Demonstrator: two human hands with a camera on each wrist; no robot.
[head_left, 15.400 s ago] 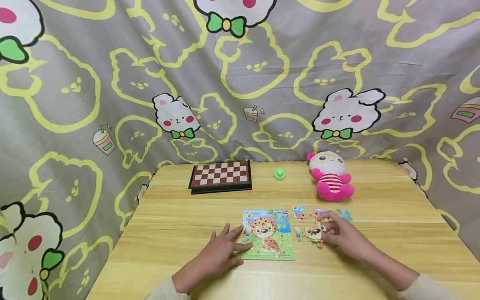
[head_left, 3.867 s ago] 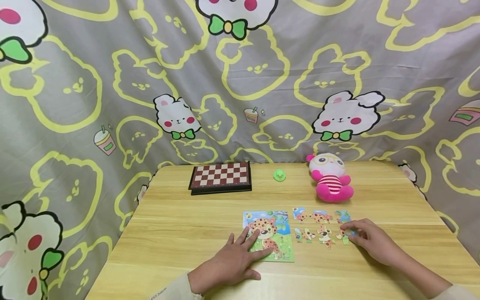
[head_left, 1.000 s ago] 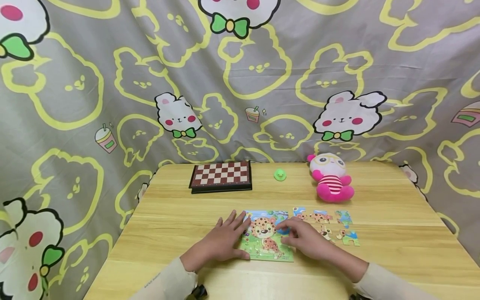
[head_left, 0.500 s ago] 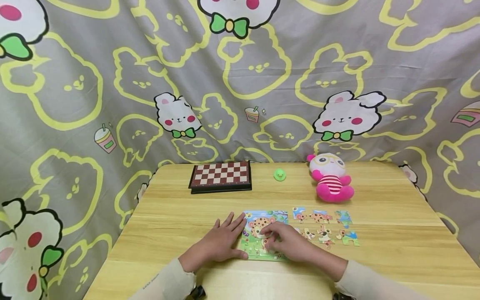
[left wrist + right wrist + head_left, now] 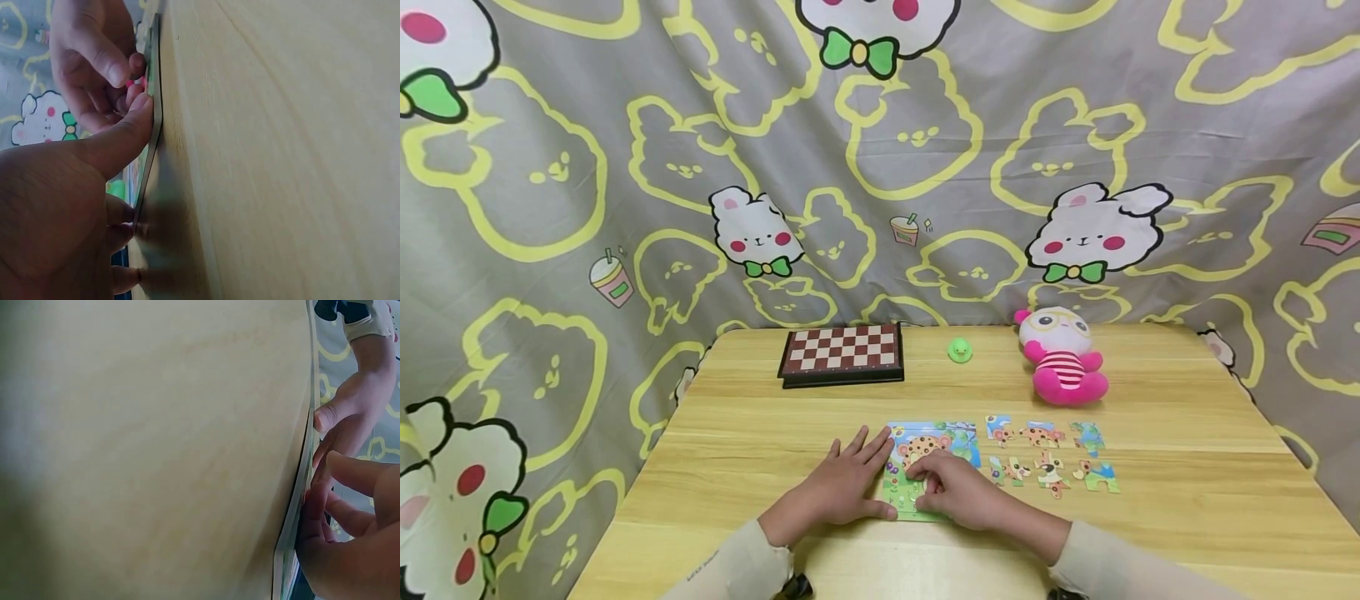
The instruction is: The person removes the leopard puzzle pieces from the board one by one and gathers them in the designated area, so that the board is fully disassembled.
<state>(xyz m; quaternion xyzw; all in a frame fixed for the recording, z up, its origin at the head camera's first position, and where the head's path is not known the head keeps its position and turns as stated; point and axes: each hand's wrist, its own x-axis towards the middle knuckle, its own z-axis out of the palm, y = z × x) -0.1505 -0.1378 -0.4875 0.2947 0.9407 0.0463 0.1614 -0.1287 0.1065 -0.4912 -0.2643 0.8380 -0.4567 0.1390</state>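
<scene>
A square jigsaw board (image 5: 912, 515) with a spotted cub picture lies on the table in the head view. My left hand (image 5: 838, 487) rests at its left side with fingers spread, the thumb on the near edge; the left wrist view shows that thumb (image 5: 134, 125) against the board's edge. Over the lower middle of the board is my right hand (image 5: 962, 492), its bent fingertips down at the picture and hiding part of it. In the right wrist view its thumb (image 5: 353, 472) stands apart from the fingers. Several loose jigsaw pieces (image 5: 1051, 472) lie in two rows to the right.
At the back of the wooden table (image 5: 737, 450) lie a folded chessboard (image 5: 842, 354), a small green duck (image 5: 959, 350) and a pink-and-white plush toy (image 5: 1067, 358). A patterned curtain (image 5: 880, 167) hangs behind the table.
My right hand has moved from the loose pieces leftward over the board, then lower across the picture. The left hand has drawn back from the picture to the board's left side.
</scene>
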